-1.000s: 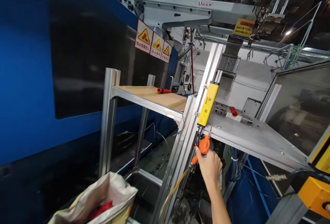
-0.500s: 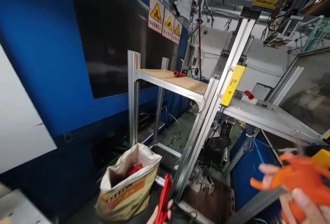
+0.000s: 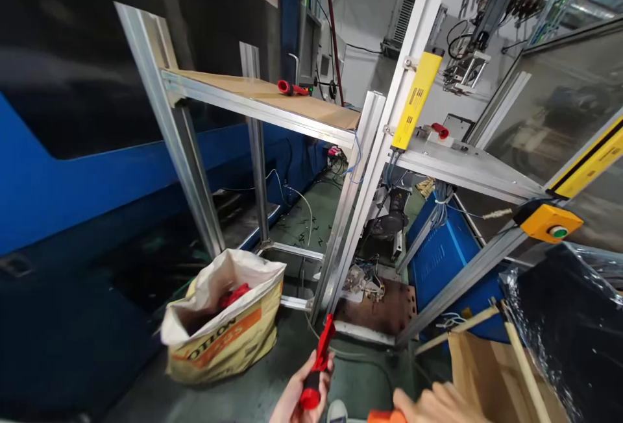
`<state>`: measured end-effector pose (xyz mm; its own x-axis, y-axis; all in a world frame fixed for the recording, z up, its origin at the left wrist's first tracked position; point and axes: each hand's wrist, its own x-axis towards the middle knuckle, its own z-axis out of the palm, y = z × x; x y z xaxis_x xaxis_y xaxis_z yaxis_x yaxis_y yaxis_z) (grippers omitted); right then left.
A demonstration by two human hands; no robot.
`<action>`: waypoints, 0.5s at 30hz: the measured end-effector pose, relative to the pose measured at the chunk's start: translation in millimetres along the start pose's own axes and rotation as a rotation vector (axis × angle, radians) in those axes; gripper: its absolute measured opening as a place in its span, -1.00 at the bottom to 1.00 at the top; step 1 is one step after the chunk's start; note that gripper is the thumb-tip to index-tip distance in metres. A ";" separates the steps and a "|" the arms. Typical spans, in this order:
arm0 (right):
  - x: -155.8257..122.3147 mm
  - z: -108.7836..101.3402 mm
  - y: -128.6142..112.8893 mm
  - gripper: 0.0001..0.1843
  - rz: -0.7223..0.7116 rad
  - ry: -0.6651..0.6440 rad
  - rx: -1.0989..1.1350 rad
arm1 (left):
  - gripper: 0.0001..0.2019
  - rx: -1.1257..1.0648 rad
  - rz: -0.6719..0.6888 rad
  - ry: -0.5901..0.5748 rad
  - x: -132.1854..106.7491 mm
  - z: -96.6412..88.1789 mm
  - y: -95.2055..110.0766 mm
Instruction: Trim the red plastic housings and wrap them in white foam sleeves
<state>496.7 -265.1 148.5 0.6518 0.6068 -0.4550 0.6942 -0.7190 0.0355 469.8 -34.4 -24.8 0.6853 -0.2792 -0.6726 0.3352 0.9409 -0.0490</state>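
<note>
Low in the middle of the view, my left hand [image 3: 292, 392] is closed around a red and black plastic handle-shaped part [image 3: 322, 353]. Its narrow red end points up and away from me. My right hand [image 3: 440, 405], at the bottom edge, has its fingers curled around an orange tool [image 3: 385, 416]. Most of that tool is cut off by the frame, so its kind cannot be made out. To the left of my left hand, an open-topped printed sack [image 3: 228, 351] stands on the floor with red pieces [image 3: 234, 295] inside.
A metal-profile frame carries a brown board [image 3: 253, 91] with a red and black part [image 3: 292, 89] on it. Right of the upright with the yellow bar [image 3: 417, 102] is a grey metal table [image 3: 477, 162]. A yellow button box [image 3: 552, 222] and a cardboard carton [image 3: 487, 364] are at right.
The view has turned downward and to the right. My right hand with the orange tool has come down and leftward, nearer my left hand. The left hand still grips the red part.
</note>
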 end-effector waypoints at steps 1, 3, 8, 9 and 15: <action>2.3 -1.0 -6.7 -0.58 0.012 0.019 -0.004 | -0.83 0.044 0.022 0.020 1.6 -0.4 -1.1; 7.1 -7.2 -17.6 -0.58 0.058 0.055 -0.009 | -0.90 0.149 0.080 0.052 3.5 -2.0 -3.4; 16.5 -38.4 -26.1 -0.60 0.056 -0.084 0.024 | -0.72 0.581 0.417 0.088 -0.4 -7.0 -8.1; 17.7 -43.7 -25.2 -0.58 0.083 -0.027 0.043 | -0.69 0.679 0.511 0.084 -2.5 -7.3 -7.9; 24.7 -52.9 -18.2 -0.55 0.081 0.042 0.092 | -0.52 1.163 0.875 0.174 -16.2 -8.7 1.8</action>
<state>516.3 -219.0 183.7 0.7182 0.5573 -0.4166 0.6087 -0.7933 -0.0120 453.7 -26.4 -20.4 0.8831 0.3924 -0.2572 0.2419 0.0888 0.9662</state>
